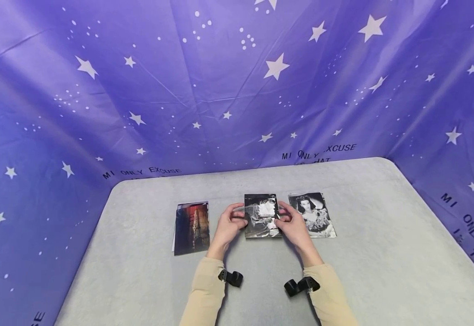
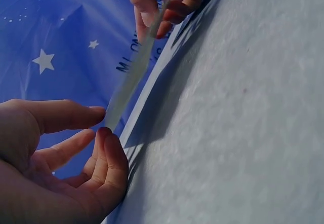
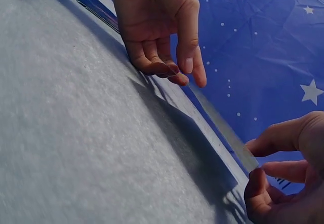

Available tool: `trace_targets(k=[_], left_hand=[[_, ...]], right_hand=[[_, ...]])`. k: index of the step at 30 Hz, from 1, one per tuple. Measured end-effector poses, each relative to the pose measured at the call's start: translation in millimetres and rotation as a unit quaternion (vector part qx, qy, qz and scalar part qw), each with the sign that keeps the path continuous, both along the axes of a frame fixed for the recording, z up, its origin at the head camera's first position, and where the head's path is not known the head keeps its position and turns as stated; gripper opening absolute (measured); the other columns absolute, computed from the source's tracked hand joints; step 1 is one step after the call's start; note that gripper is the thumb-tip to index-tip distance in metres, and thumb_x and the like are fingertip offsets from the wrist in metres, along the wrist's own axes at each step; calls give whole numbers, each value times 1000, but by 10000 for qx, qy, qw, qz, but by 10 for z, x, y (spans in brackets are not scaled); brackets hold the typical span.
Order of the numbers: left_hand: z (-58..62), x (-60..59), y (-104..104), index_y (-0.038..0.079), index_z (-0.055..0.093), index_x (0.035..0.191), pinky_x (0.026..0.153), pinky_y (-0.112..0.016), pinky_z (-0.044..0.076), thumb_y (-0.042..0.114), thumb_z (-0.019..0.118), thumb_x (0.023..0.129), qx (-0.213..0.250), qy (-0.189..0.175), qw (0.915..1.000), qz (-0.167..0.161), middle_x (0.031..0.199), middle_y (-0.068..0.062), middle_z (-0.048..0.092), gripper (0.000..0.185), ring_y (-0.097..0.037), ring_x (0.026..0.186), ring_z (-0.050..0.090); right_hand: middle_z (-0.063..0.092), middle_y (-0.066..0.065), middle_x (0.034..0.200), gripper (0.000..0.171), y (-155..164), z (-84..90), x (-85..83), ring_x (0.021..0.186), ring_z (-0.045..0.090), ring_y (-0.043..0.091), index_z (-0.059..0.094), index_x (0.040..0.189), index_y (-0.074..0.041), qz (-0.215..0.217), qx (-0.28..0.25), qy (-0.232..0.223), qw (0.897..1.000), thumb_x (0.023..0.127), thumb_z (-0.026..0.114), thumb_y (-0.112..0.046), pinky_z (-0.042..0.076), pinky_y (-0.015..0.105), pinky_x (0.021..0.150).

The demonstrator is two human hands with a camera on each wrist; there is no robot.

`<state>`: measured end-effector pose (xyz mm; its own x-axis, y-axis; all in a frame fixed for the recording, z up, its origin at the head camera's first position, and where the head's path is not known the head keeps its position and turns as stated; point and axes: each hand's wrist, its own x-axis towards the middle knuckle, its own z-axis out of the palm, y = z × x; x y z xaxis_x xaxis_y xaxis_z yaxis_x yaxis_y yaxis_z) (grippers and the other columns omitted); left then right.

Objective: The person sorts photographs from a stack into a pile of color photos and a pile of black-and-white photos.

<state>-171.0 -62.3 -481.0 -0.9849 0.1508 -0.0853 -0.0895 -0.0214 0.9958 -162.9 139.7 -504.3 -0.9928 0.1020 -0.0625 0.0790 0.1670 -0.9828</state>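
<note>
A purple star-printed backdrop (image 1: 237,81), creased and lettered along its hem, wraps behind and beside a grey felt-covered table (image 1: 384,271).

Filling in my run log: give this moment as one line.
left hand: pinches black-and-white middle photo card | right hand: pinches same card | card: lifted above grey felt table | colour photo left, portrait photo right

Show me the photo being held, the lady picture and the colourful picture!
held photo (image 1: 261,216), head view, middle of its face.
lady picture (image 1: 313,215), head view, centre of the print.
colourful picture (image 1: 192,227), head view, centre of the print.
</note>
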Motion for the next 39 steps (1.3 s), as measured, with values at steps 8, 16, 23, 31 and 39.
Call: trace_targets(k=[8,16,23,31,39], left_hand=[[-51,-8,96,-13,50,127,66,-23,48,-20,57,74,219,-32,9997,-74,96,-29,55,53,-12,70,58],[-71,2,231,-15,48,127,65,-20,47,-21,57,74,432,-135,9987,-218,96,-28,54,54,-10,70,57],[-67,16,388,-16,47,127,63,-19,45,-21,57,73,480,-74,9983,-317,94,-24,52,55,-10,69,54],[-1,32,581,-17,47,126,66,-18,45,-21,56,74,459,-84,9976,-515,94,-25,52,54,-10,71,54],[-187,-74,851,-13,51,125,63,-18,47,-21,60,73,204,-10,9987,-474,93,-25,55,54,-9,68,52]], right_hand=[[52,24,113,60,120,-23,43,74,51,6,46,138,5,17,-274,-201,9994,81,61,12,45,16,65],[53,25,119,57,271,-18,77,82,54,7,49,137,4,-40,-218,-308,9993,82,61,11,46,15,72],[51,24,119,56,428,22,105,79,51,5,49,136,6,4,-4,-265,9996,81,60,11,44,14,67],[51,24,116,55,625,63,155,77,46,5,48,135,10,-32,414,-169,9990,82,60,11,41,13,64],[55,26,111,51,859,110,166,69,46,1,48,132,12,73,1066,-84,9942,83,62,8,41,16,60]])
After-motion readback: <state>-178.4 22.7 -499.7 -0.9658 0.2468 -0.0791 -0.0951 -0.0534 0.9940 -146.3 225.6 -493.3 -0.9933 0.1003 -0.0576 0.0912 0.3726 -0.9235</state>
